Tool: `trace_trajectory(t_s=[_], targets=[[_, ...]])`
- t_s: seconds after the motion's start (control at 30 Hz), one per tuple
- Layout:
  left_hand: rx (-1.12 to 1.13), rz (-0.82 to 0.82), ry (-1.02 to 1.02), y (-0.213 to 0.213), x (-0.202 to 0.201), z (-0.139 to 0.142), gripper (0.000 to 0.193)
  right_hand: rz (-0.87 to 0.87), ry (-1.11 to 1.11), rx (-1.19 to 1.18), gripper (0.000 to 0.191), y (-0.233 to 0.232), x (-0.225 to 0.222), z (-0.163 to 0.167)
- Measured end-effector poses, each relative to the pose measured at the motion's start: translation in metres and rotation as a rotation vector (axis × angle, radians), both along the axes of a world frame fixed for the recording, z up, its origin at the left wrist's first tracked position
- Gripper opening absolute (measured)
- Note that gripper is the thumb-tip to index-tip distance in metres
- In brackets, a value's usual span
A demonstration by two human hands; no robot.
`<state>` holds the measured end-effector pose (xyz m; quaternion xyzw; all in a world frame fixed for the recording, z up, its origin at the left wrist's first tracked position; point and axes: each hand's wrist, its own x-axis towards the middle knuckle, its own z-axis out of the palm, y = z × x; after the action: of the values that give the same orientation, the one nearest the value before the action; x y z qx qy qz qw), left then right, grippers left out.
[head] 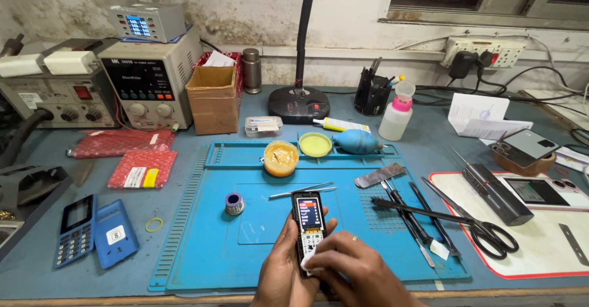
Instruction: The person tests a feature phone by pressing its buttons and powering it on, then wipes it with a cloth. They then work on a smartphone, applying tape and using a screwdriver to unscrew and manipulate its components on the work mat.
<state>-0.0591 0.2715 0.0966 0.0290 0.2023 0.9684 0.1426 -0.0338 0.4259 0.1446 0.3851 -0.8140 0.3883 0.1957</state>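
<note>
Left hand (283,264) grips a small keypad phone (309,227), screen lit, above the blue repair mat (208,245). Right hand (350,267) closes fingers on a white scrap (308,259) pressed on its keypad. Tweezers (304,190) lie just beyond.

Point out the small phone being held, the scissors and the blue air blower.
Small phone (308,213), head view, on its lit screen.
Scissors (491,234), head view, on the black handle loops.
Blue air blower (356,141), head view, on its round bulb.
</note>
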Motion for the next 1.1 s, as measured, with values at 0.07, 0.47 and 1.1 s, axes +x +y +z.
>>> trace_trajectory(t_s=[0.07,0.47,1.1], targets=[[0.048,-0.015,0.059,0.001,0.0,-0.003,0.05,-0.049,-0.001,-0.002,0.017,0.004,-0.003,0.002],[0.04,-0.008,0.099,0.003,0.002,-0.004,0.051,0.001,-0.042,0.02,0.022,0.012,0.001,0.005],[-0.077,0.168,0.169,-0.001,0.009,0.016,0.056,-0.274,-0.805,-0.782,0.02,0.05,-0.024,-0.011]])
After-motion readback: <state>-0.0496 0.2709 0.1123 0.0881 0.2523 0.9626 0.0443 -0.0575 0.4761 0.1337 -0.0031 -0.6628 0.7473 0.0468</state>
